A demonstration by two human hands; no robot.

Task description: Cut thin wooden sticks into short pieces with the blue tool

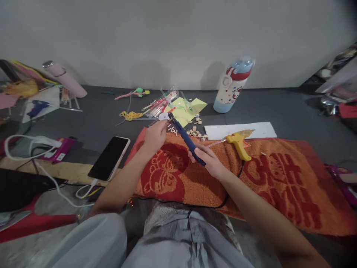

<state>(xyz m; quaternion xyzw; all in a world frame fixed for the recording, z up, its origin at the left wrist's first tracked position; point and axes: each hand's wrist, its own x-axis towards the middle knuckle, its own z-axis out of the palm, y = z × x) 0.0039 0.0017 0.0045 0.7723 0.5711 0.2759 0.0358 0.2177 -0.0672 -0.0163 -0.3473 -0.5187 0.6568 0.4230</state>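
Observation:
My right hand (210, 160) is wrapped round a long dark-blue hand tool (187, 139) with a dark narrow tip; its exact kind is unclear. The tool slants up and left over an orange towel (212, 186). At its tip, my left hand (156, 134) is closed in a pinch on something small, mostly hidden by the fingers. Small cut pieces of wood (194, 132) lie just beyond the towel, close to the tool. A yellow glue gun (238, 143) with a clear glue stick rests to the right, partly on a white strip (217, 131).
Behind the hands lie yellow paper (178, 108) and wrapped sticks (158, 108). A bottle (231, 89) stands at the back right. Left are yellow yarn (131, 115), a phone (110, 158) on a cable, a purple power strip (60, 149) and a pink flask (67, 80).

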